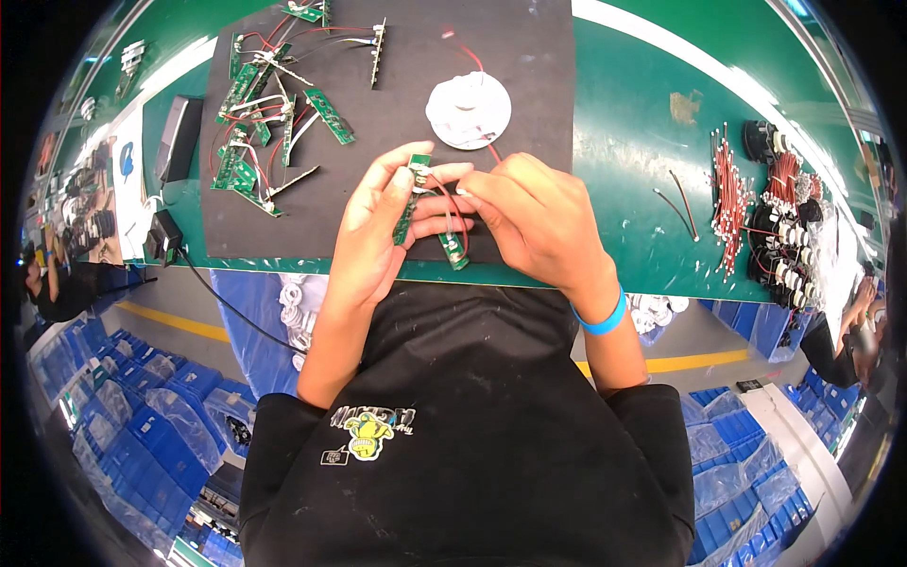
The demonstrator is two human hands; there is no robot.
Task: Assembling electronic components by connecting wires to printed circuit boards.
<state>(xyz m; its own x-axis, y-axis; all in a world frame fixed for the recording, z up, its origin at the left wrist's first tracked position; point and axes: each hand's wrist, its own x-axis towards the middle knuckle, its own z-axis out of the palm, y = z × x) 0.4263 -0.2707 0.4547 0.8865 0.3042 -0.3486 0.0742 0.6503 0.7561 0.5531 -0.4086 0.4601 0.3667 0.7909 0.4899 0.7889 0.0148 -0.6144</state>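
Observation:
My left hand (pixel 378 213) holds a narrow green circuit board (pixel 404 224) upright between thumb and fingers. A smaller green board (pixel 454 251) hangs below the fingers, with red and white wires looping between the two boards. Close beside it, my right hand (pixel 539 217) is closed in a pinch at the end of a wire; a small white tip shows at its fingertips. Just beyond the hands, a round white part (pixel 469 111) lies on the black mat (pixel 397 104). One red wire (pixel 467 45) runs from its far side, another from its near side toward my right hand.
Several wired green boards (pixel 269 123) lie heaped on the mat's left. To the right are two loose wires (pixel 678 203), a bundle of red wires (pixel 727 208) and stacked black round parts (pixel 779 250). A dark box (pixel 179 137) stands at the left; blue bins (pixel 156 425) are below.

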